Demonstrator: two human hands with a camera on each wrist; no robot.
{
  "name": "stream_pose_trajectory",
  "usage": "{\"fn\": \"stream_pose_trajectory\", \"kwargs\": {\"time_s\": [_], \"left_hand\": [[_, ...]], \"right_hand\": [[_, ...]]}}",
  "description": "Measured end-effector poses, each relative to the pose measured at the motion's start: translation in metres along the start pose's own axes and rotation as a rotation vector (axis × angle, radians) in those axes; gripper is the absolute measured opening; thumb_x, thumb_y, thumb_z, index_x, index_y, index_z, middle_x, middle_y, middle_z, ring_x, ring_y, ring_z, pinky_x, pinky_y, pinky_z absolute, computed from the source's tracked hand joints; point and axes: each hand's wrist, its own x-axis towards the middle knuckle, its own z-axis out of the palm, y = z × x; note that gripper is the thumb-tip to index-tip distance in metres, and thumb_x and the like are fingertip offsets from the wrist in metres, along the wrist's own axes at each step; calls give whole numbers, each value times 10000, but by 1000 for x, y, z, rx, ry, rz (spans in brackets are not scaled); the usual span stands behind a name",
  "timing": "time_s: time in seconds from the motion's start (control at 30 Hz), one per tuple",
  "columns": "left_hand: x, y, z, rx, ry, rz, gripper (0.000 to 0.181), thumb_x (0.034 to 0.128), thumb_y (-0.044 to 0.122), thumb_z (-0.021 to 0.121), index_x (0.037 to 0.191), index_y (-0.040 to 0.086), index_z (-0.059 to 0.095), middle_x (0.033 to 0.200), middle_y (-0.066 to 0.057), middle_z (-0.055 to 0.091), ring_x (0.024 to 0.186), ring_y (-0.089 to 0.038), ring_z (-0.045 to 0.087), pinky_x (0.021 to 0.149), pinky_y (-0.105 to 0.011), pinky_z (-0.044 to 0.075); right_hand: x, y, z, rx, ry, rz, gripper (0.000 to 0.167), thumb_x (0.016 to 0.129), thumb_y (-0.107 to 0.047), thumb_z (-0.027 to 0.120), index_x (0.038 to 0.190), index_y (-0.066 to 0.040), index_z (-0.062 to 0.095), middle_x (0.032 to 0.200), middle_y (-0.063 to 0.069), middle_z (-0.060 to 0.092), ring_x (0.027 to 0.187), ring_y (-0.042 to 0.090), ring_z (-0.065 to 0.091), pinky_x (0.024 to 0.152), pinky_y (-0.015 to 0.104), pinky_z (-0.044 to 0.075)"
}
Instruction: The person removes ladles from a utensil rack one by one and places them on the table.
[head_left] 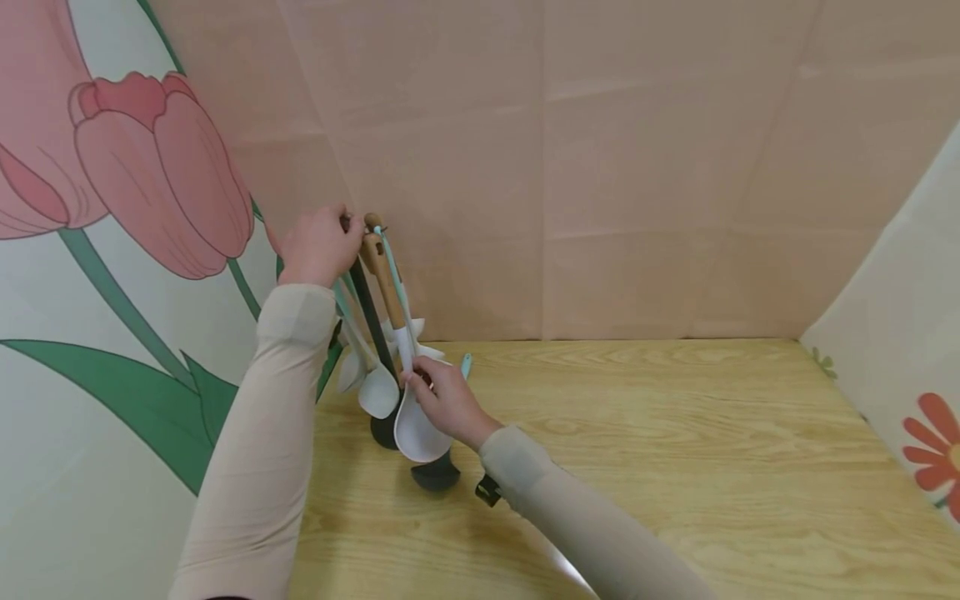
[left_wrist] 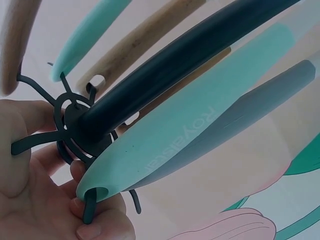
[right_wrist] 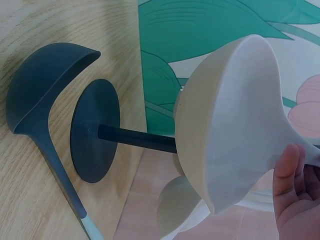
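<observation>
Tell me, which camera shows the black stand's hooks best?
The left wrist view: it shows the hooks up close, with utensil handles hanging from some. In the head view, the left hand hides most of them. The right wrist view shows none, only the stand's base and part of its pole.

Left forearm [head_left: 258, 450] steep, reaching up from lower left; left hand [head_left: 318, 242] the higher of the two, fingers curled in a grip. Right forearm [head_left: 592, 517] slants in from lower right; right hand [head_left: 448, 396] lower, thumb and fingers pinched together, pointing leftward. Hands bare (both forearms sleeved to the wrist).
</observation>
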Motion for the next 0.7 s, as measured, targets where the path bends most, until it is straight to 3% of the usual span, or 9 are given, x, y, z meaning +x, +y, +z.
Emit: {"fn": "stream_pose_trajectory", "kwargs": {"time_s": [0.7], "left_hand": [[2, -3, 2, 14, -1, 1, 432, 1052, 374, 304, 1161, 91, 612, 1072, -153, 633, 935, -341, 563, 842, -513, 444]], "right_hand": [[-13, 9, -5, 6, 5, 20, 179, 1044, -178, 534, 1034, -57, 665, 928, 50, 687, 773, 102, 580, 704, 262, 508]]}}
